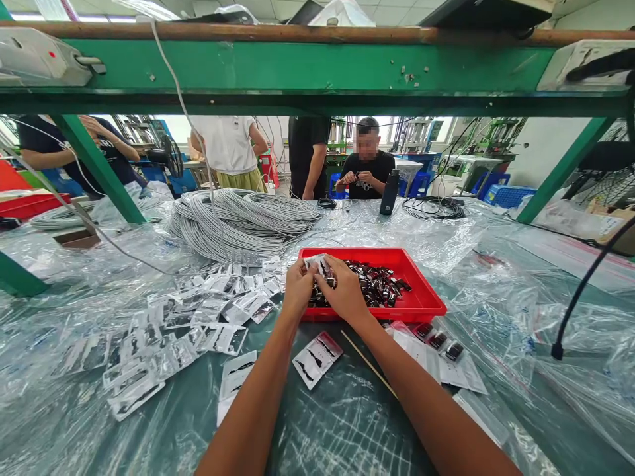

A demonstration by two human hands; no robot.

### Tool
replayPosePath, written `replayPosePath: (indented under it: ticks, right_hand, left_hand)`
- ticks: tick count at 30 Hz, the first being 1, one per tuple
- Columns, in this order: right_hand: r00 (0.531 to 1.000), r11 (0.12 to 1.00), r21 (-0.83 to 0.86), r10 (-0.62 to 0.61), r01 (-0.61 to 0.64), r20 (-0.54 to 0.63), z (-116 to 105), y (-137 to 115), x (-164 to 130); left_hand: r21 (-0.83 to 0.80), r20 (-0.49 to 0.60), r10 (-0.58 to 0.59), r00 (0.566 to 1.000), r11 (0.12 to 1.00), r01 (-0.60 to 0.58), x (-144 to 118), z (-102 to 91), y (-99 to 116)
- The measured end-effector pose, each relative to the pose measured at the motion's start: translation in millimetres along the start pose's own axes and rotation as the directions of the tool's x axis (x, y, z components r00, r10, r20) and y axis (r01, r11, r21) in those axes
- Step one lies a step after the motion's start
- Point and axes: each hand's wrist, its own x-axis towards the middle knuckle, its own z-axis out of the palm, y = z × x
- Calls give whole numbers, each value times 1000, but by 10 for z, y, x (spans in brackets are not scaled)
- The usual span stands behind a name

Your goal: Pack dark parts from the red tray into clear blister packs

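Note:
My left hand (299, 285) and my right hand (346, 289) meet over the left part of a red tray (421, 305). Pinched between the fingers of both is a small white-and-transparent packet (317, 262) with dark marks. Fingers cover much of it, so its contents cannot be made out. Beneath and beside the hands, the tray holds many small dark, shiny pieces (380, 285). A similar packet (317, 359) lies flat on the table between my forearms. Many more packets (191, 320) are spread in a loose heap to the left.
Right of the tray lie bags with dark pieces (438, 340) and a thin stick (368, 362). Behind are a grey cable coil (238, 221) and a dark bottle (389, 192). A green beam (317, 69) crosses overhead. A black cable (590, 284) hangs at right. Several people are across the table.

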Motion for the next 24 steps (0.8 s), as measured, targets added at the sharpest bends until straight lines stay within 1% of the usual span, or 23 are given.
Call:
replayPosePath:
  ticks: [3, 5, 7, 9, 11, 12, 14, 16, 17, 19, 22, 24]
  right_hand:
    - [987, 959, 237, 163, -155, -13, -52, -16, 23]
    - [979, 926, 323, 201, -196, 18, -109, 12, 48]
    - [979, 922, 329, 191, -204, 74, -162, 66, 74]
    - [977, 943, 269, 163, -195, 134, -197, 129, 91]
    - [977, 975, 155, 134, -159, 163, -210, 186, 98]
    - [979, 987, 88, 120, -136, 167, -209, 209, 98]
    - [981, 995, -26, 95, -92, 172, -203, 242, 95]
    - [979, 995, -86, 70, -54, 193, -203, 265, 93]
    - [975, 996, -87, 53, -35, 215, -208, 273, 92]
    - [962, 999, -40, 10, 1, 274, -228, 283, 90]
    - [940, 998, 38, -62, 53, 334, -243, 274, 74]
    - [941, 994, 33, -106, 101, 322, -216, 258, 50]
  left_hand:
    - [-58, 102, -3, 995, 998, 9, -2, -21, 55]
    - [-54, 154, -11, 988, 998, 19, 0, -44, 100]
    - [3, 179, -18, 984, 1000, 18, 6, -69, 124]
    - [112, 181, -15, 983, 994, -6, 12, -77, 120]
    - [263, 154, 2, 988, 964, -43, 8, -52, 103]
    - [353, 125, 16, 992, 934, -60, 0, -26, 95]
    - [531, 49, 54, 997, 844, -72, -24, 36, 92]
    - [648, -12, 85, 996, 759, -57, -46, 83, 104]
    - [679, -32, 91, 995, 733, -45, -49, 91, 113]
    - [698, -71, 95, 993, 716, -18, -38, 69, 128]
    - [677, -120, 87, 989, 736, 17, 10, -23, 131]
    - [635, -93, 64, 994, 773, 10, 33, -72, 121]
